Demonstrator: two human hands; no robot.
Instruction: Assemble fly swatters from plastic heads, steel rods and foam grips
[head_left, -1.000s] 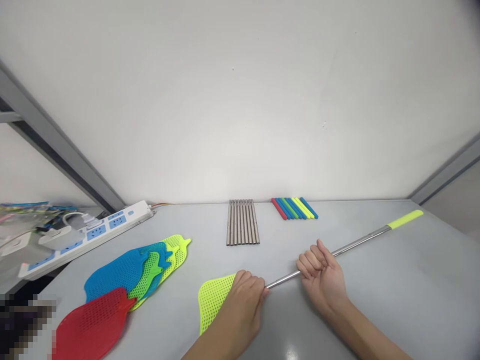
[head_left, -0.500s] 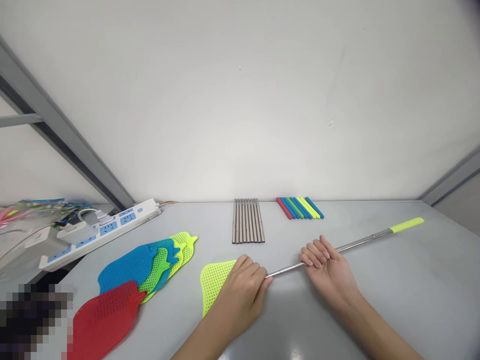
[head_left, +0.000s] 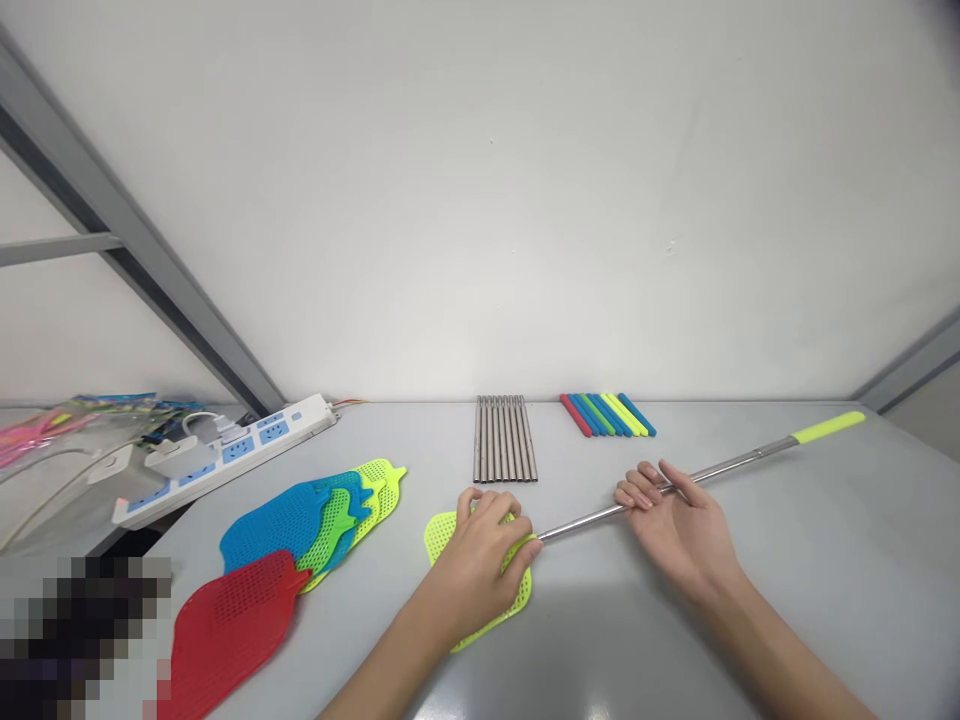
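Observation:
A yellow fly swatter [head_left: 585, 520] lies slantwise across my front: perforated head at the left, thin telescopic metal rod in the middle, yellow grip at the upper right. My left hand [head_left: 484, 555] is over the head, fingers bent, closed about the neck where the rod meets it; part of the head is hidden beneath. Palm up, my right hand [head_left: 679, 525] is closed loosely round the rod, its thumb crossing over the metal.
Loose swatter heads in blue, green and yellow overlap at the left, with a red swatter head [head_left: 240, 630] in front. Behind them sits a power strip [head_left: 247, 450] with plugs. Several metal rods [head_left: 505, 440] and coloured grips [head_left: 607, 415] line the wall side of the table [head_left: 825, 560].
My left hand has shifted back and its fingers have loosened and spread over the head, exposing more of it. My right thumb now lies across the rod. The view has turned slightly left.

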